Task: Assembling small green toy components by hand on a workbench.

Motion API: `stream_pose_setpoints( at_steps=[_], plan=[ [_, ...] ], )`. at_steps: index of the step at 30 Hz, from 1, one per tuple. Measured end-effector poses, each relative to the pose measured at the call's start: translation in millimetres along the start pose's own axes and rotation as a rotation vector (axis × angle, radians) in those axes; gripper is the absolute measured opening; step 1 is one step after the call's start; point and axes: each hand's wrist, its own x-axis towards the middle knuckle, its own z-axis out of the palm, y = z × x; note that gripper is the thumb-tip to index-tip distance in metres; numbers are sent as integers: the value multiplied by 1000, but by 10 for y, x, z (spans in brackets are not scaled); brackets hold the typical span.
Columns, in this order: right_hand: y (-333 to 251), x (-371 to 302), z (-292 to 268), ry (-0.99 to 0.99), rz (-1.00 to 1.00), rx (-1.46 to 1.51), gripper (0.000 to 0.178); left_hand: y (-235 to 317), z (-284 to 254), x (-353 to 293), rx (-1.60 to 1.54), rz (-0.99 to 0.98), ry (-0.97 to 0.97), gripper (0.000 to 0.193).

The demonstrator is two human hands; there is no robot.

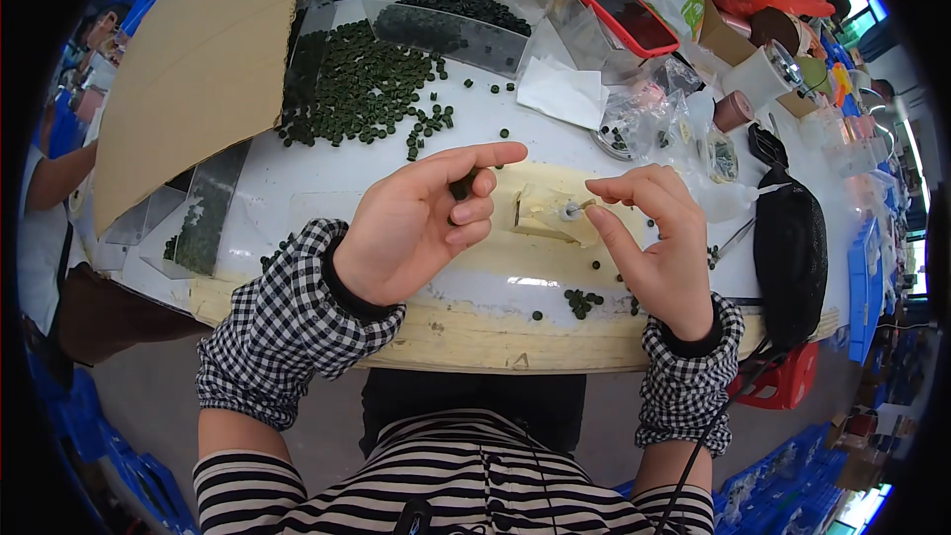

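Note:
My left hand (421, 218) is raised over the table, palm turned inward and index finger stretched out to the right. Its other fingers curl around small dark green cylindrical pieces (463, 185), partly hidden by the fingers. Below and between the hands lies a pale yellow block (540, 216) with a small metal pin (572, 208) at its right end. My right hand (659, 228) is beside that end, thumb and index finger apart. Its thumb tip is close to the pin; I cannot make out whether they touch.
Many dark green pieces (362, 84) are spread at the back left, with more in a clear bin (456, 25). Loose ones (582, 302) lie near the front edge. A cardboard sheet (198, 59), a red-cased phone (609, 5), white tissue (562, 91) and a black pouch (790, 258) surround the workspace.

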Motion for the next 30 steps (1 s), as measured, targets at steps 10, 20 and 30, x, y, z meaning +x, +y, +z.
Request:
stream_pose_setpoints(
  at_steps=[10, 20, 30],
  plan=[
    [-146, -14, -81, 273, -14, 90, 11, -31, -27, -25, 77, 17, -51, 25],
    [-85, -135, 63, 331, 44, 543, 12, -65, 16, -28, 23, -16, -102, 18],
    [-125, -163, 116, 295, 26, 637, 12, -106, 2, -37, -11, -37, -209, 15]
  ],
)
